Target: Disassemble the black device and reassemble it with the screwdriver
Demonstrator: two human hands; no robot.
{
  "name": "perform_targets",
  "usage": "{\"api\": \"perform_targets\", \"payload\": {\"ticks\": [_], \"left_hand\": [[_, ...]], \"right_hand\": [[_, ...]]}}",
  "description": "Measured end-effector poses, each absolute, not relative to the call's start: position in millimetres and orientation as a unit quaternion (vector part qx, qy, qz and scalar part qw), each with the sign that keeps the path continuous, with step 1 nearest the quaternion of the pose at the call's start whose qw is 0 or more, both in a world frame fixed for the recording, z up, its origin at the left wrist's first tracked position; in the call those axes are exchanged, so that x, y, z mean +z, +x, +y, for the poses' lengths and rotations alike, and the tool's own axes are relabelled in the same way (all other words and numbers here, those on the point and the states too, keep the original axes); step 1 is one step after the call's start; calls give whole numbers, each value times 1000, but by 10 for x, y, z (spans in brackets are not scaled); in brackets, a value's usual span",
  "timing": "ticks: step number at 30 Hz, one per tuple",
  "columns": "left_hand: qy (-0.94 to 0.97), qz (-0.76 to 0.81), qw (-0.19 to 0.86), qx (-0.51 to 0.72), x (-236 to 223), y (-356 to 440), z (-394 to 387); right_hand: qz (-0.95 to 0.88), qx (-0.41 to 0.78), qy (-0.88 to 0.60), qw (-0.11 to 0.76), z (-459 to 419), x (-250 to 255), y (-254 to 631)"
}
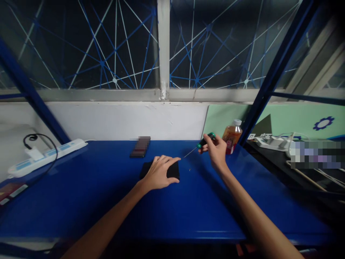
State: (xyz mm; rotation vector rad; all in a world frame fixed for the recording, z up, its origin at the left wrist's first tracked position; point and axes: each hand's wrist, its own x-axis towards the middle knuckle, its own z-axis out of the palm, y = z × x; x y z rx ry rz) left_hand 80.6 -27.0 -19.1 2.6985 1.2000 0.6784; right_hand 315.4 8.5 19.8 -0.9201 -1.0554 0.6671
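My left hand (160,172) spans a flat black rectangular object (173,170) lying on the blue table. Its thumb is along the near edge and its index finger reaches the far right corner, with the palm hiding much of the object. My right hand (215,149) is raised to the right, fingers closed around the green and black handle of a screwdriver (205,140). The thin shaft slants down and left, its tip close to my left index finger. A tiny metallic piece, perhaps a screw (189,169), lies on the table right of the black object.
A phone (140,147) lies behind my left hand. Behind my right hand stands a bottle (233,136) of amber drink. A white power strip (48,157) runs along the left side of the blue table (167,216). Cables and another power strip (272,141) sit at right.
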Motion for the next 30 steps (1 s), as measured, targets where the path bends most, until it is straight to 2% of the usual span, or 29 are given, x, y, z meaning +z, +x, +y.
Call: {"api": "perform_targets", "payload": {"ticks": [11,30], "left_hand": [[842,397,107,349,-26,693,-275],[845,390,103,350,-7,691,-277]], "right_hand": [[-468,345,-383,718,94,206,3129],[-496,343,-380,702,26,217,3068]]}}
